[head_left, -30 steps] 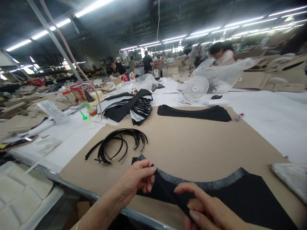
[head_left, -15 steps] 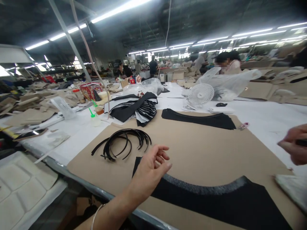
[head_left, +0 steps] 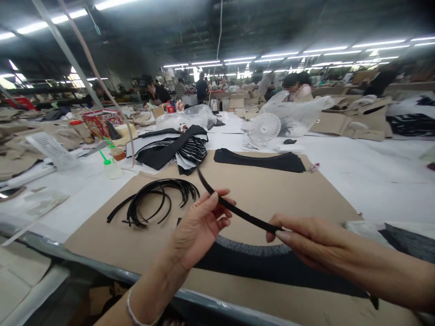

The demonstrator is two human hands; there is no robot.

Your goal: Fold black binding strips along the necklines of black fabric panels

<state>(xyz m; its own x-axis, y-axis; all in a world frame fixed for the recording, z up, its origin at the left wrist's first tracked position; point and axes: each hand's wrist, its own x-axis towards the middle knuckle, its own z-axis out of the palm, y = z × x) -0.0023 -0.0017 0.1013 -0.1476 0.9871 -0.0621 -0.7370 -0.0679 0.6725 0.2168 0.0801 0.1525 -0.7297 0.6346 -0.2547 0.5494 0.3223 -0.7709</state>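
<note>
A narrow, curved black strip [head_left: 246,218] is stretched between my hands, above the table. My left hand [head_left: 200,222] pinches it near the middle, thumb on top, with its free end curving up and away. My right hand [head_left: 309,237] grips the other end between thumb and fingers. Below lies a large black fabric piece [head_left: 244,262] with a grey, fuzzy curved edge, partly covered by both hands. To the left, a bundle of similar black strips [head_left: 136,203] rests in loops on the brown sheet [head_left: 102,237].
Behind are a stack of black curved pieces [head_left: 260,161], a pile of black and striped fabric [head_left: 170,147], a white fan [head_left: 265,127] and a bottle with a green nozzle [head_left: 110,168]. A plastic bag [head_left: 292,115] stands farther back. Other people work in the background.
My right hand has come in from the far right with the black strip. My left hand, which was empty, now pinches that strip. The view has swung to the right.
</note>
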